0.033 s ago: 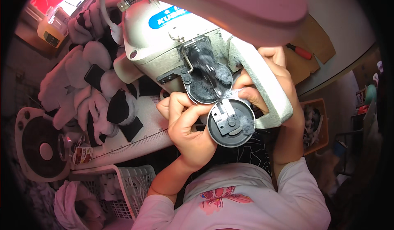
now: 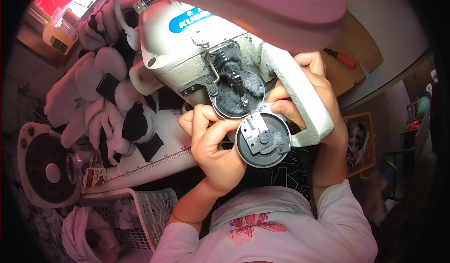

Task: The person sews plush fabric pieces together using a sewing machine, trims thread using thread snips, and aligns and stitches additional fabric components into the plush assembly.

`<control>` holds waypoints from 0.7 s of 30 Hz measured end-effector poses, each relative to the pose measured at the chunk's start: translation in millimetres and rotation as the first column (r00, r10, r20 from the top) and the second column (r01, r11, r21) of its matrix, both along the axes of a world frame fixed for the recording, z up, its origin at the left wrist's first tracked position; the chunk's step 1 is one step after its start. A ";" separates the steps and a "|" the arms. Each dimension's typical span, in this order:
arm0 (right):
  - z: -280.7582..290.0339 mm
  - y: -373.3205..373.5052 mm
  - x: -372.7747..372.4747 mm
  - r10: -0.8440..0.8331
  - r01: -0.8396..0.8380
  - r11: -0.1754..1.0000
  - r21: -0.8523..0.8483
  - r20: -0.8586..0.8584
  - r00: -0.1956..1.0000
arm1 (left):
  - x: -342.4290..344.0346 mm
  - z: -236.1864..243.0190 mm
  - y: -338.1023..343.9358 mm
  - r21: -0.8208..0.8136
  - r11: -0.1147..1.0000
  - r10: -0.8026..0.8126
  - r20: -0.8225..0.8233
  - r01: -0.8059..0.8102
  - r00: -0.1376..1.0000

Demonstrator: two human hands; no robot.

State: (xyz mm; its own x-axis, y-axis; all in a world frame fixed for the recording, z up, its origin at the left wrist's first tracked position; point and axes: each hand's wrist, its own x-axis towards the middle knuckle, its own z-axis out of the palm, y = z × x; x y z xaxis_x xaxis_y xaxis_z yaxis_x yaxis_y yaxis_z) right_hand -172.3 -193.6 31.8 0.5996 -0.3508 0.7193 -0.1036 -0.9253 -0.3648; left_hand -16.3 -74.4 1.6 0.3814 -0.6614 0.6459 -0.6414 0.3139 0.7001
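Observation:
A cream sewing machine (image 2: pixel 164 42) stands before me, with a dark round disc (image 2: pixel 229 106) at its head and a grey round disc (image 2: pixel 258 157) just below it. My left hand (image 2: pixel 213 146) is closed beside the grey disc, its fingertips tucked in next to where the discs meet; what they hold is hidden. From the other side, my right hand (image 2: pixel 316 87) reaches around the machine's light guard arm (image 2: pixel 300 89). Its thumb and finger are pinched on white fluffy fabric (image 2: pixel 265 107) at the gap between the discs. Grey lint clings around the mechanism.
White and black fluffy pieces (image 2: pixel 108 68) are heaped at left, a phone (image 2: pixel 108 86) among them. A white basket (image 2: pixel 145 211) stands low left, near a round-faced device (image 2: pixel 49 164). A red-handled tool (image 2: pixel 344 59) lies on cardboard at right; an orange bin (image 2: pixel 368 139) is below.
The moving metal parts at the machine's head were blurred and now appear sharper. Both hands have barely shifted.

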 end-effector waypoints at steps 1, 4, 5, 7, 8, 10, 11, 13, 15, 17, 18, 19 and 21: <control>1.2 0.3 -2.1 0.039 -0.040 0.999 0.033 0.016 0.999 | 1.4 0.7 1.0 0.007 1.000 -0.013 0.042 0.013 0.999; 1.8 12.6 -17.1 0.036 -0.041 0.996 0.079 0.068 0.997 | 4.5 4.6 7.8 0.042 0.999 -0.032 0.101 0.028 0.994; 1.7 21.9 -24.6 -0.109 0.107 0.994 0.035 0.040 0.993 | 5.8 4.6 13.1 0.059 0.998 0.001 0.110 -0.007 0.994; -23.6 46.2 -23.0 -0.356 0.342 0.926 0.161 0.066 0.932 | 10.1 2.3 21.4 0.077 0.997 0.018 0.157 -0.031 0.987; -44.4 57.4 -18.5 -0.305 0.308 0.929 0.208 -0.048 0.951 | 10.1 -0.3 25.7 0.077 0.996 0.023 0.156 -0.035 0.987; -75.5 76.4 -7.6 -0.212 0.257 0.920 0.295 -0.175 0.961 | 8.8 -7.0 27.8 0.136 0.989 -0.082 0.232 0.051 0.969; -74.7 75.0 -9.2 -0.217 0.264 0.917 0.298 -0.183 0.959 | 6.1 -9.8 27.1 0.188 0.975 -0.163 0.244 0.119 0.956; -69.6 78.7 -17.4 -0.161 0.182 0.909 0.375 -0.087 0.983 | 0.3 -18.6 33.7 0.221 0.947 -0.277 0.204 0.232 0.939; -66.1 77.5 -23.5 -0.039 0.054 0.909 0.413 -0.046 0.998 | 0.2 -30.7 37.6 0.227 0.922 -0.338 0.076 0.314 0.938; -51.4 71.7 -28.0 0.092 -0.059 0.900 0.432 -0.057 0.994 | -2.3 -33.1 44.5 0.251 0.879 -0.327 -0.305 0.406 0.895; -47.3 72.5 -29.2 0.089 -0.051 0.899 0.435 -0.067 0.994 | -3.9 -30.5 46.5 0.241 0.862 -0.287 -0.494 0.446 0.821; -44.0 73.9 -29.9 0.143 -0.084 0.888 0.452 -0.098 0.985 | 0.3 -30.1 48.9 0.273 0.836 -0.285 -0.524 0.476 0.802; -36.0 83.0 -27.1 0.108 -0.050 0.958 0.282 -0.194 0.975 | 4.4 -32.0 49.1 0.270 0.826 -0.335 -0.473 0.495 0.815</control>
